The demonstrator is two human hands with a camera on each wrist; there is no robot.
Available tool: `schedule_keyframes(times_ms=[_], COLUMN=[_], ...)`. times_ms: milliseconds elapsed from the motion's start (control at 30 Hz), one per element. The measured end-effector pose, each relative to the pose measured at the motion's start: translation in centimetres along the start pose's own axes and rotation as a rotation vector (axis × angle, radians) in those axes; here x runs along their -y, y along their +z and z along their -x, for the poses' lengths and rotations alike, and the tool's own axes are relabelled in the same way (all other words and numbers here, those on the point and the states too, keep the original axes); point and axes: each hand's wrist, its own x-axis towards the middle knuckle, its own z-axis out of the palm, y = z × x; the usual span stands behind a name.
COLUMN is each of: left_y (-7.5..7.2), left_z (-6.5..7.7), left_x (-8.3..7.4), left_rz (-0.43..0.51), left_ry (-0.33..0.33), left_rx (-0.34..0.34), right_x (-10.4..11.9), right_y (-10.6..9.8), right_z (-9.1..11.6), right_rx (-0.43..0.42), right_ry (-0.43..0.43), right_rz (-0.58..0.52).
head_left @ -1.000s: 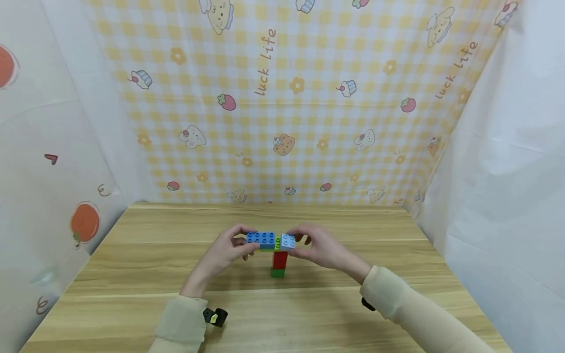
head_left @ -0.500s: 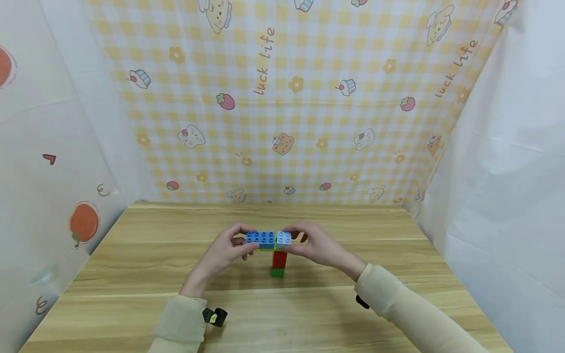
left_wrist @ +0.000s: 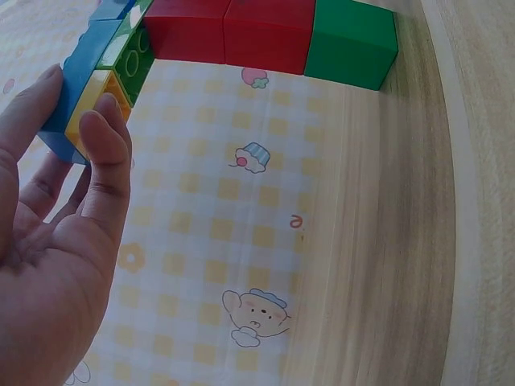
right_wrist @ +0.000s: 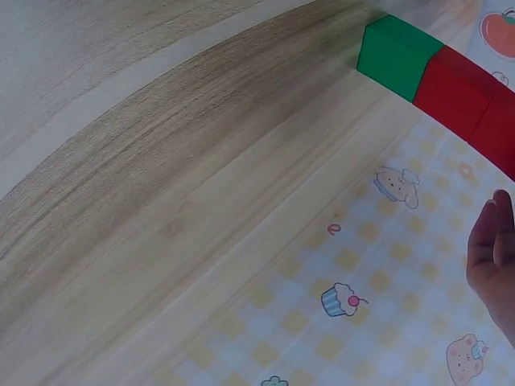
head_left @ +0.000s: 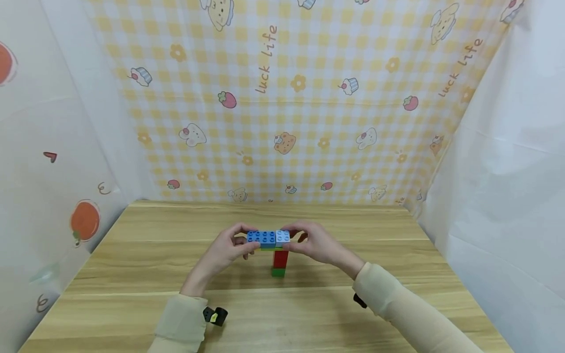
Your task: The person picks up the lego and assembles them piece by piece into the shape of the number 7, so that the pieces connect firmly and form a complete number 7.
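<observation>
A brick tower stands on the wooden table, with a green brick (head_left: 278, 272) at its foot and two red bricks (left_wrist: 189, 30) stacked above it. Across its top, a light-green brick (left_wrist: 133, 56) and a yellow brick (left_wrist: 90, 100) reach out to the left. Over these lies a long blue brick (head_left: 265, 238), whose left end my left hand (head_left: 230, 246) grips between thumb and fingers. My right hand (head_left: 317, 245) pinches a light-blue square brick (head_left: 283, 238), flush against the blue brick's right end. In the right wrist view only part of that hand shows.
The wooden table (head_left: 176, 245) runs back to a yellow-checked cloth (head_left: 300, 117) hung behind it. White cloths (head_left: 494, 162) close off both sides. A black wrist device (head_left: 215, 316) sits at the left cuff.
My right hand has brought the light-blue brick leftward, closing the gap beside the blue brick and covering the light-green studs. My left hand has kept its grip with hardly any movement.
</observation>
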Motion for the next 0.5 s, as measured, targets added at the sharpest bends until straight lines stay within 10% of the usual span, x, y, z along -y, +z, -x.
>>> schedule_keyframes(times_ms=[500], left_y=[-0.1], left_z=[-0.1], left_x=[0.2], left_rz=[0.005], left_ry=[-0.018], left_rx=[-0.005], right_x=[-1.3], right_y=[0.8], right_z=[0.0], right_rx=[-0.027], right_ry=[-0.04], right_rz=[-0.101])
